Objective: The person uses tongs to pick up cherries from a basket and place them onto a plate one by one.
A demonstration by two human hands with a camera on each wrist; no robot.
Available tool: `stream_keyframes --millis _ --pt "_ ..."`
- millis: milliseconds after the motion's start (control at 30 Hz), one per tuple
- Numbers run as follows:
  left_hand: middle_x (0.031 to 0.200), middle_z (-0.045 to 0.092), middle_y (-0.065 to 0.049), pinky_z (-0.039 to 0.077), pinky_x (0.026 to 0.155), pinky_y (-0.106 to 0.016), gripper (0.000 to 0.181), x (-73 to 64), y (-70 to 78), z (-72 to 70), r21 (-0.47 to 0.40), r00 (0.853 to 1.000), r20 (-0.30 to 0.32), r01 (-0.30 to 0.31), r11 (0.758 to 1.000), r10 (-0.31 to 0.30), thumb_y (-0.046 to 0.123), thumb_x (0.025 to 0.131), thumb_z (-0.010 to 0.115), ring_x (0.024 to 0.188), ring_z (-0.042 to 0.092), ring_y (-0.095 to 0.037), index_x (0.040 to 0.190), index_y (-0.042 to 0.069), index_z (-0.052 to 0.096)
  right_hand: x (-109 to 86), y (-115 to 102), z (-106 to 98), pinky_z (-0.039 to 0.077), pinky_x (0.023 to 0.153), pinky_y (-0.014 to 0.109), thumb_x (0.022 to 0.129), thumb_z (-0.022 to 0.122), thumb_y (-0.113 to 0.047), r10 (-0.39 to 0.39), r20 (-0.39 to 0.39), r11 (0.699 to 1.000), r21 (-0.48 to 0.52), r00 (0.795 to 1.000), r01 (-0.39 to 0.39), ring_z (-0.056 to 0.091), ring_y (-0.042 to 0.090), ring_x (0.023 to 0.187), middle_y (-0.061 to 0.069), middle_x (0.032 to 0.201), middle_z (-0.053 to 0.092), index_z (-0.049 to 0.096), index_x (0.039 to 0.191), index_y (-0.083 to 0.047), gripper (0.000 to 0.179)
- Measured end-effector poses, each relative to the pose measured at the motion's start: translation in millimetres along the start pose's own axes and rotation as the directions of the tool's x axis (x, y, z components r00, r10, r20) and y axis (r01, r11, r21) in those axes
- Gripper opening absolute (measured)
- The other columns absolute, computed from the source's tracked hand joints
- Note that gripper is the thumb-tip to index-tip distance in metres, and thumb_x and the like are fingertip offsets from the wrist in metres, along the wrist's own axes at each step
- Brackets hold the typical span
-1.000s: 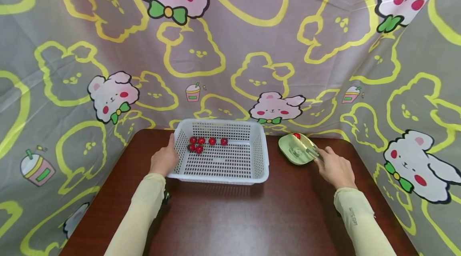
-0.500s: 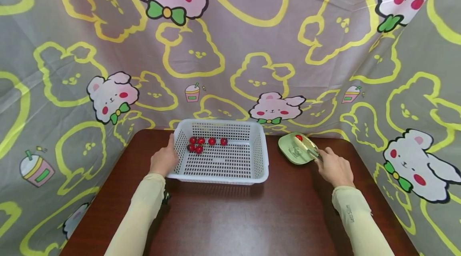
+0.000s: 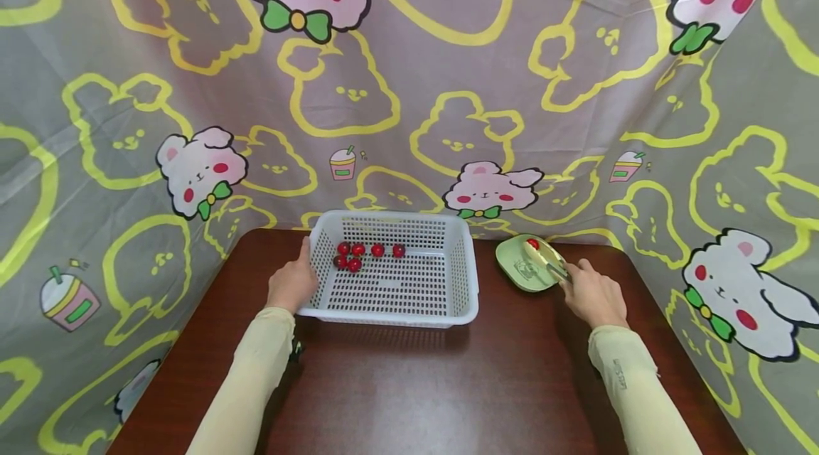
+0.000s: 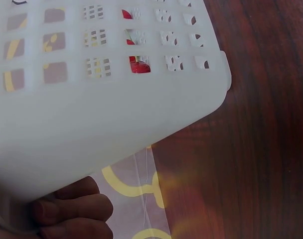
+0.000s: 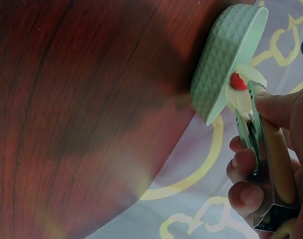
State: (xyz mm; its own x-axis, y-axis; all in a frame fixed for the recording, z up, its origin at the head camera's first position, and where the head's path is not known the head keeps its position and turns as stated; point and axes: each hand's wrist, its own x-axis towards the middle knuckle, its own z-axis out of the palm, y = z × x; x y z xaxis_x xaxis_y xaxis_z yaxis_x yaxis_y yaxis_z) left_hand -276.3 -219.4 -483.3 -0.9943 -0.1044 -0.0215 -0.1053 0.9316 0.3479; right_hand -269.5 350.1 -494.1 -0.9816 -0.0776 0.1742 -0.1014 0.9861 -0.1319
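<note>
My left hand grips the left rim of a white perforated plastic basket, its fingers curled beneath the rim in the left wrist view. Several red cherries lie in the basket's left and back part. At the right, my right hand holds metal tongs with cream-coloured tips, thumb on one arm and fingers round the other. Between the tong tips sits one red cherry, at the inside of a green dish with a diamond-textured outer wall.
The dark red-brown wooden table carries the basket and the dish. A patterned cloth hangs close behind the table's back edge and along both sides. The dish stands just right of the basket, near the back edge.
The tong tips have shifted slightly over the dish, and the cherry has moved a little rightward with them. My right forearm has edged left. The left hand and basket stay put.
</note>
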Motion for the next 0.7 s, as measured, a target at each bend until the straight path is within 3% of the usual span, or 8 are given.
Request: stream_keyframes --millis 233,700 --pt "0.064 0.056 -0.011 0.038 0.054 -0.039 0.074 -0.3 1.3 0.5 -0.009 1.000 0.012 0.008 1.000 -0.008 0.017 0.104 0.046 0.053 0.048 -0.025 0.167 0.006 0.009 2.0 -0.1 0.2 0.049 0.062 0.052 0.098 0.066 -0.021 0.012 0.029 1.000 -0.016 1.000 -0.012 0.060 0.034 0.068 0.023 0.114 0.061 0.065 0.133 0.001 0.041" --pt "0.066 0.057 -0.011 0.041 0.058 -0.041 0.074 1.8 -0.3 1.9 -0.004 1.000 0.013 0.011 1.000 -0.011 0.018 0.104 0.046 0.055 0.050 -0.026 0.167 0.007 0.010 8.7 -3.8 1.5 0.048 0.061 0.052 0.098 0.066 -0.021 0.010 0.060 1.000 -0.029 0.998 -0.008 0.057 0.033 0.066 0.020 0.104 0.059 0.067 0.126 0.001 0.036"
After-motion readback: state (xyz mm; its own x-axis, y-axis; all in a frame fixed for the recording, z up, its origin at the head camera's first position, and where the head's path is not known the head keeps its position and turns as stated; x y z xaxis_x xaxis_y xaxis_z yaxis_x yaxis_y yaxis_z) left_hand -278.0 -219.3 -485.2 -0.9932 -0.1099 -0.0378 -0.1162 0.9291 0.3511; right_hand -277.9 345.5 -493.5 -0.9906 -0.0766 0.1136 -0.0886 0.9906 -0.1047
